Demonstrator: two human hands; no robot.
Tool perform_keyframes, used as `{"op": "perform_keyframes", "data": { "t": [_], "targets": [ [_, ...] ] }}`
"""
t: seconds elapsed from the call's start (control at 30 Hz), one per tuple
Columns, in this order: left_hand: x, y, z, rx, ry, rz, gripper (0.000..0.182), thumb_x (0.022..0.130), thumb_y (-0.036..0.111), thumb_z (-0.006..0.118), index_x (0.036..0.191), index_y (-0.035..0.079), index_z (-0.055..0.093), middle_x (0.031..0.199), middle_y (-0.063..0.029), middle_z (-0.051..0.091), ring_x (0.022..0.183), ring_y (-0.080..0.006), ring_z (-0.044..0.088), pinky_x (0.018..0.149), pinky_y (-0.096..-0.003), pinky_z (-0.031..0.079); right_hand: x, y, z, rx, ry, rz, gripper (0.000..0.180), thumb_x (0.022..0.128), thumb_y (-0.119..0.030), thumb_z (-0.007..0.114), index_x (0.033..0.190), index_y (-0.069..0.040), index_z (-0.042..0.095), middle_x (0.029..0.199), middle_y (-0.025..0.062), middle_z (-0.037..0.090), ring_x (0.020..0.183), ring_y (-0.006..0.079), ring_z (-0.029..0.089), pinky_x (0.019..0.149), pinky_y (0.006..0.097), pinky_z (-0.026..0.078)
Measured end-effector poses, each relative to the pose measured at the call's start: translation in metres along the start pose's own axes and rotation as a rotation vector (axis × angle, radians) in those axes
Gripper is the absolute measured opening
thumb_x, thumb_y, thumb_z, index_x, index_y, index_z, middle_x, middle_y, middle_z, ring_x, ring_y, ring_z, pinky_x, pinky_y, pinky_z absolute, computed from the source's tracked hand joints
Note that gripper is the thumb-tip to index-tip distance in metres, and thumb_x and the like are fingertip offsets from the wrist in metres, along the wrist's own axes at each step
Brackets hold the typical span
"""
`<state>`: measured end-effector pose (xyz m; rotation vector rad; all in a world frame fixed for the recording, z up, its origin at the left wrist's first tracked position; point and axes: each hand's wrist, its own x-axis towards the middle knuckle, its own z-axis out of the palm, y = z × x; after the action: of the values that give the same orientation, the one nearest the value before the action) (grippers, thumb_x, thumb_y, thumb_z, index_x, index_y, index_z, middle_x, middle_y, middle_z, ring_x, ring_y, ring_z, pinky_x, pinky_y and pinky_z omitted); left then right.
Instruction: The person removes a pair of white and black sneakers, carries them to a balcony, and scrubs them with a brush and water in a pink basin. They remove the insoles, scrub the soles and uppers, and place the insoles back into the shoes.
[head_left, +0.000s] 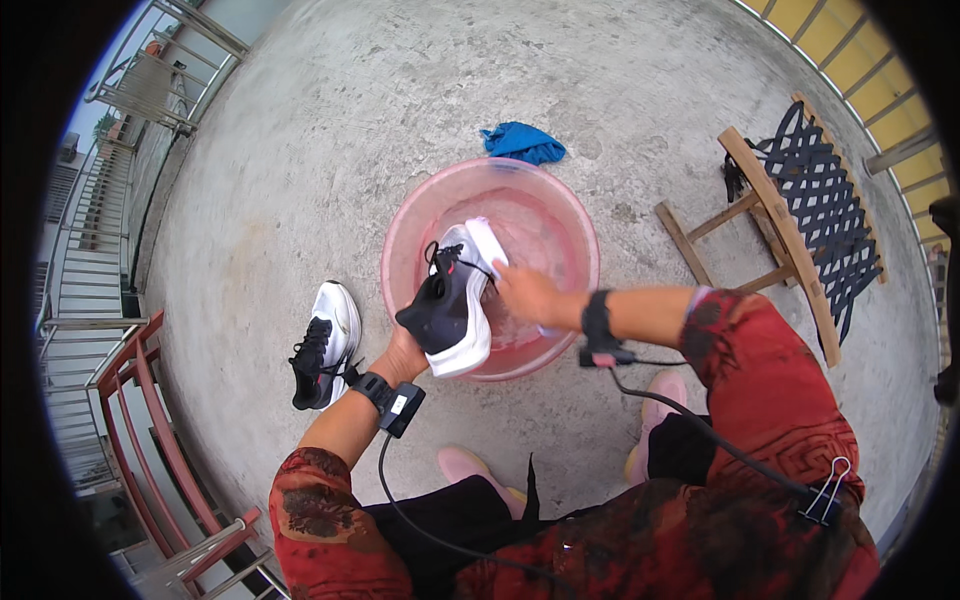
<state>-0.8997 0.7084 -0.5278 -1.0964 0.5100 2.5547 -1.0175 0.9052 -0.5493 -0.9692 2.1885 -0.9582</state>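
My left hand (406, 355) grips the heel of a black and white running shoe (450, 307), holding it tilted over a pink plastic basin (397, 225). The shoe's toe points away from me, and its thick white sole faces right. In my right hand (526, 291) is a white, brush-like object (486, 241), pressed near the front of the sole. That hand is blurred, and its fingers partly hide the object's near end. Shallow water (536, 225) shows in the basin. Left of it, the matching shoe (328, 341) rests on the concrete.
A crumpled blue cloth (523, 142) lies against the basin's far side. To the right is a wooden folding stool (776, 217) with a dark woven seat. Metal railings (97, 247) line the left, and cables (697, 416) run from both wrist devices.
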Motion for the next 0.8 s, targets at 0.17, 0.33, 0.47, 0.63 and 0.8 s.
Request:
{"op": "perform_keyframes", "data": {
  "t": [0.17,0.33,0.47,0.63,0.8],
  "targets": [
    [0.001,-0.003,-0.01,0.165,0.004,0.065,0.03,0.088,0.031,0.046,0.105,0.009,0.06,0.1,-0.0067,0.064,0.089,-0.0197,0.061,0.085,-0.0334,0.05,-0.043,-0.011,-0.019,0.092,-0.034,-0.088,0.044,0.09,-0.022,0.042,0.131,-0.007,0.043,0.083,0.0259,0.06,0.073,0.0413,0.059,0.066,0.0478,0.046],
    [0.019,-0.009,0.0,0.65,0.152,0.253,0.038,0.086,0.033,0.05,0.113,0.007,0.052,0.1,-0.0064,0.06,0.088,-0.0161,0.06,0.079,-0.0279,0.049,0.022,0.011,-0.028,-0.215,-0.073,-0.094,0.041,0.086,-0.018,0.048,0.126,-0.009,0.047,0.077,0.0226,0.061,0.072,0.0391,0.06,0.062,0.0492,0.046],
    [0.021,-0.002,0.002,0.766,0.162,0.312,0.057,0.078,0.027,0.05,0.125,-0.001,0.035,0.105,-0.0127,0.052,0.095,-0.0176,0.05,0.082,-0.0268,0.043,0.034,0.012,-0.032,-0.21,-0.099,-0.074,0.038,0.088,-0.017,0.046,0.126,-0.01,0.05,0.078,0.0237,0.06,0.071,0.0391,0.059,0.063,0.0493,0.044],
    [0.016,0.004,0.004,1.025,0.18,0.387,0.071,0.078,0.035,0.051,0.131,-0.007,0.028,0.111,-0.0184,0.053,0.099,-0.0232,0.052,0.086,-0.031,0.043,0.013,0.009,-0.046,-0.218,-0.204,-0.246,0.042,0.086,-0.015,0.049,0.128,-0.015,0.049,0.076,0.0222,0.059,0.069,0.038,0.059,0.063,0.0471,0.045],
    [0.013,0.005,0.035,1.541,0.452,0.404,0.081,0.079,0.042,0.05,0.133,-0.012,0.021,0.111,-0.0355,0.052,0.103,-0.0414,0.055,0.089,-0.0384,0.042,0.039,0.02,-0.044,-0.439,-0.111,-0.173,0.041,0.085,-0.015,0.05,0.126,-0.017,0.051,0.077,0.0195,0.059,0.07,0.0359,0.06,0.062,0.0463,0.046]
  ]
}}
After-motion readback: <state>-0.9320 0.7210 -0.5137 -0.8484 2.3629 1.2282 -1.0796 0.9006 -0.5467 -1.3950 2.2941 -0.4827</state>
